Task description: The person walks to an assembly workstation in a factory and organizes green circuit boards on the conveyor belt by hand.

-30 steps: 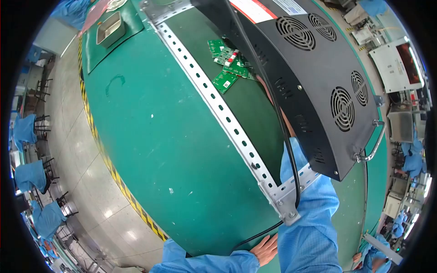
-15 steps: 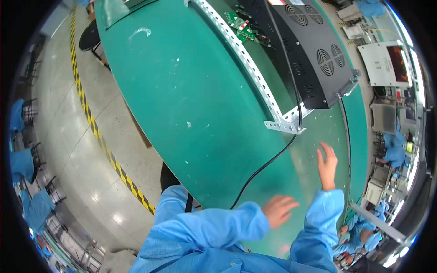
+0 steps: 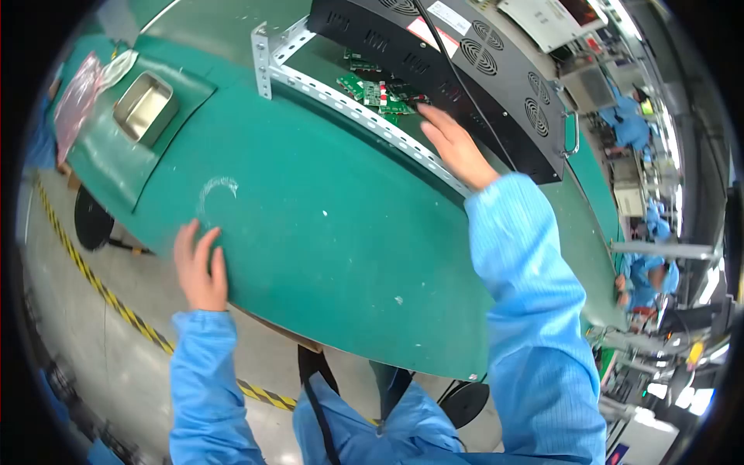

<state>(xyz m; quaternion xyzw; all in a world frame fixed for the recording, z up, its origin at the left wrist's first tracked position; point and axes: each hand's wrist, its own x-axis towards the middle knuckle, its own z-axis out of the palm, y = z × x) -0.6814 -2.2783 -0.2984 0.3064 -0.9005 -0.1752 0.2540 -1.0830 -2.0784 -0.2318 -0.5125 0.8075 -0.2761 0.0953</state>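
My right hand [image 3: 459,151] reaches over the perforated metal rail [image 3: 360,116], fingers stretched out and holding nothing I can see. Just beyond its fingertips lies a loose heap of green circuit boards [image 3: 376,94], partly under the black vented machine [image 3: 496,116]. Toward the near left edge of the green tabletop [image 3: 310,263], my left hand [image 3: 201,267] is open with its fingers apart. A chalky curved mark shows on the surface just ahead of that hand.
At the far left, a metal tin [image 3: 146,108] stands on a green mat [image 3: 167,147] beside a pink plastic bag [image 3: 77,108]. A black cable [image 3: 465,89] crosses the machine. Stools [image 3: 465,403] are by the near edge. People in blue [image 3: 628,120] work at the right.
My view has swung left along the table, bringing the tin and pink bag into sight. My hands have spread apart, the right now by the circuit boards and the left near the edge.
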